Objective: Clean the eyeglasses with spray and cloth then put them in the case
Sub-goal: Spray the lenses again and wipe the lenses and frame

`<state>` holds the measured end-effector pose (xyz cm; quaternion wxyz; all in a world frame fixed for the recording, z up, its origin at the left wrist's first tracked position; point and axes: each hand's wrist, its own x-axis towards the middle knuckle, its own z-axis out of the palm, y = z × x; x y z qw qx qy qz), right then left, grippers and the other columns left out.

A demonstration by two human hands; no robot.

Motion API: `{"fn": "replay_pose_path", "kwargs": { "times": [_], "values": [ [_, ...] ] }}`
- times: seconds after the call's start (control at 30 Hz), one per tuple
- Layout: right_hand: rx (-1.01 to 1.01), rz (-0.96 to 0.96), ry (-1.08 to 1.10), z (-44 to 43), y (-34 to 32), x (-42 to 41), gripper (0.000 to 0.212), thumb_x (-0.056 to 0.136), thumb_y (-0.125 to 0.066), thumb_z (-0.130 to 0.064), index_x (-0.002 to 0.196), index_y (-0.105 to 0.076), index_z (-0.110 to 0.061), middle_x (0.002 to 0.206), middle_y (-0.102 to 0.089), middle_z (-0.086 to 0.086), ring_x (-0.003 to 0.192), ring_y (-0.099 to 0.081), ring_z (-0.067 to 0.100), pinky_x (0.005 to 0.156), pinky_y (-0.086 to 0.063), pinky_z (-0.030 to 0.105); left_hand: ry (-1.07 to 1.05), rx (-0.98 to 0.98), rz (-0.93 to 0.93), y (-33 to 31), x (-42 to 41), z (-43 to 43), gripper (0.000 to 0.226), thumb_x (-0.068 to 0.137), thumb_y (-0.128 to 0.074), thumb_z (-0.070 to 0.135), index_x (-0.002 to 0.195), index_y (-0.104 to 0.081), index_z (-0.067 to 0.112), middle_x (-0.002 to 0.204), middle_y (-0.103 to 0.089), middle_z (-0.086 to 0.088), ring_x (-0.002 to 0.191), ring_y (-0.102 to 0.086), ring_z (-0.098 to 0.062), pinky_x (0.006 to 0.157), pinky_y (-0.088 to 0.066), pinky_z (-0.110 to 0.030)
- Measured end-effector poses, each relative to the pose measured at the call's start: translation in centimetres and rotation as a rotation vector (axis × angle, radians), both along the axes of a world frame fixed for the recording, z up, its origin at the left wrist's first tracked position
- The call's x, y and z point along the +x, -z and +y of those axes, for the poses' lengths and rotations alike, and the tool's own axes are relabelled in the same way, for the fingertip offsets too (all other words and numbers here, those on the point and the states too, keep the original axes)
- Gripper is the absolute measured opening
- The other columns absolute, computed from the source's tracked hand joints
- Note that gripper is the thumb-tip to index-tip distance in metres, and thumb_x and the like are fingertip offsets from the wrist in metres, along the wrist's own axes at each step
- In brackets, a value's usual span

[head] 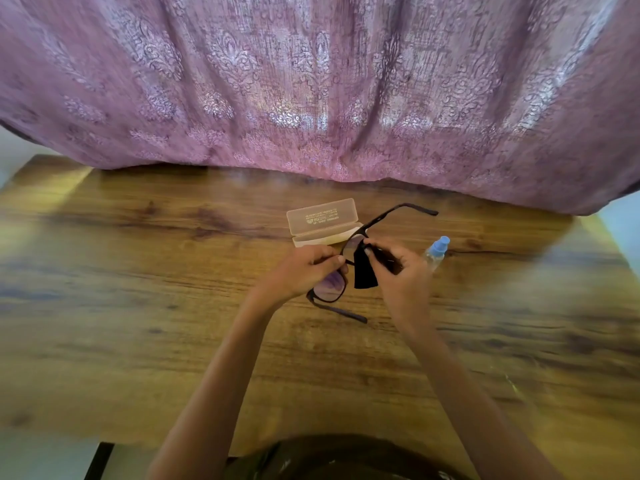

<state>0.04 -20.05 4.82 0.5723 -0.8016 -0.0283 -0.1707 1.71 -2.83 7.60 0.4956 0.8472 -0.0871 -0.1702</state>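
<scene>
Left hand (304,268) pinches the eyeglasses (330,289) near the bridge, above the wooden table (138,271). Right hand (398,271) pinches a black cloth (365,275) against the far lens. The open case (323,221) lies at 12 o'clock and the spray bottle (437,252) at 2 o'clock.

A home room: a wooden table (138,271) stands against a patterned pink curtain (311,81).

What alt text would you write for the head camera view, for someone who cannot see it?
A person's left hand holds dark-framed eyeglasses over a wooden table while the right hand presses a black cloth to one lens. Beyond them sit an open translucent case and a blue-capped spray bottle, before a pink patterned curtain.
</scene>
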Motion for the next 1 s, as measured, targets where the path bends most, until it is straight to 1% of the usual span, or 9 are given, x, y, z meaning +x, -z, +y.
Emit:
{"fn": "replay_pose_path", "kwargs": {
  "times": [0.1, 0.2, 0.23, 0.3, 0.37, 0.6, 0.77, 0.93, 1.0],
  "values": [
    [-0.228, -0.156, 0.053, 0.29, -0.19, -0.2, 0.025, 0.082, -0.079, -0.018, 0.105, -0.073, -0.009, 0.104, -0.064, -0.002, 0.094, -0.059, 0.003, 0.086, -0.046, 0.011, -0.016, -0.012, -0.025, -0.29, -0.1, -0.22, 0.025, 0.1, -0.05, 0.013, 0.1, -0.069, -0.003, 0.097, -0.07, -0.019, 0.089, -0.063, -0.027, 0.087, -0.048, -0.039],
    [-0.339, -0.183, 0.08, 0.33, -0.31, -0.45, 0.03, 0.081, -0.079, -0.014, 0.109, -0.073, -0.004, 0.1, -0.062, 0.005, 0.091, -0.058, 0.014, 0.082, -0.044, 0.011, -0.031, 0.007, -0.037, -0.33, -0.14, -0.34, 0.026, 0.1, -0.05, 0.018, 0.096, -0.069, 0.001, 0.098, -0.07, -0.018, 0.095, -0.063, -0.032, 0.09, -0.047, -0.044],
    [-0.355, -0.184, 0.069, 0.3, -0.38, -0.43, 0.03, 0.081, -0.077, -0.008, 0.11, -0.072, -0.003, 0.099, -0.063, 0.007, 0.09, -0.059, 0.017, 0.082, -0.046, 0.015, -0.033, 0.013, -0.047, -0.32, -0.15, -0.35, 0.026, 0.1, -0.049, 0.018, 0.094, -0.069, 0.002, 0.097, -0.071, -0.018, 0.095, -0.063, -0.032, 0.09, -0.047, -0.044],
    [-0.398, -0.208, 0.026, 0.18, -0.5, -0.29, 0.03, 0.08, -0.074, 0.002, 0.11, -0.072, 0.0, 0.095, -0.064, 0.013, 0.087, -0.062, 0.025, 0.079, -0.052, 0.029, -0.031, 0.016, -0.082, -0.31, -0.15, -0.42, 0.027, 0.1, -0.049, 0.015, 0.092, -0.069, -0.001, 0.095, -0.07, -0.018, 0.094, -0.062, -0.032, 0.087, -0.047, -0.042],
    [-0.46, -0.242, -0.031, 0.01, -0.54, -0.13, 0.029, 0.079, -0.072, 0.005, 0.107, -0.073, 0.001, 0.094, -0.065, 0.015, 0.087, -0.062, 0.029, 0.075, -0.052, 0.038, -0.033, 0.005, -0.097, -0.28, -0.15, -0.42, 0.027, 0.1, -0.049, 0.013, 0.091, -0.068, -0.004, 0.094, -0.069, -0.02, 0.093, -0.061, -0.034, 0.085, -0.046, -0.041],
    [-0.502, -0.244, -0.183, -0.16, -0.21, -0.38, 0.03, 0.081, -0.071, 0.006, 0.109, -0.072, -0.003, 0.099, -0.065, 0.011, 0.096, -0.059, 0.025, 0.084, -0.045, 0.025, -0.015, 0.028, -0.106, -0.06, -0.18, -0.23, 0.024, 0.099, -0.049, 0.009, 0.089, -0.067, -0.003, 0.08, -0.062, -0.004, 0.076, -0.054, -0.014, 0.068, -0.039, -0.018],
    [-0.516, -0.235, -0.132, -0.03, -0.38, -0.05, 0.033, 0.079, -0.069, 0.01, 0.111, -0.071, 0.001, 0.098, -0.066, 0.013, 0.094, -0.059, 0.026, 0.085, -0.039, 0.018, -0.01, 0.032, -0.11, 0.21, -0.07, -0.18, 0.022, 0.099, -0.05, 0.009, 0.082, -0.064, 0.007, 0.076, -0.06, -0.001, 0.075, -0.053, -0.015, 0.07, -0.038, -0.028],
    [-0.499, -0.201, -0.057, 0.46, -0.63, -0.05, 0.031, 0.079, -0.069, 0.009, 0.109, -0.071, 0.003, 0.098, -0.07, 0.014, 0.093, -0.063, 0.029, 0.083, -0.045, 0.026, -0.021, 0.037, -0.112, 0.45, -0.14, -0.05, 0.021, 0.098, -0.051, 0.009, 0.08, -0.062, 0.011, 0.079, -0.061, -0.001, 0.082, -0.055, -0.019, 0.072, -0.039, -0.029],
    [-0.49, -0.196, -0.092, 0.58, -0.61, -0.24, 0.03, 0.078, -0.07, 0.01, 0.107, -0.072, 0.002, 0.099, -0.071, 0.013, 0.095, -0.065, 0.029, 0.085, -0.048, 0.029, -0.025, 0.051, -0.114, 0.56, -0.13, -0.05, 0.02, 0.098, -0.051, 0.009, 0.083, -0.064, 0.007, 0.084, -0.064, -0.005, 0.086, -0.058, -0.024, 0.076, -0.041, -0.034]
  ]
}}
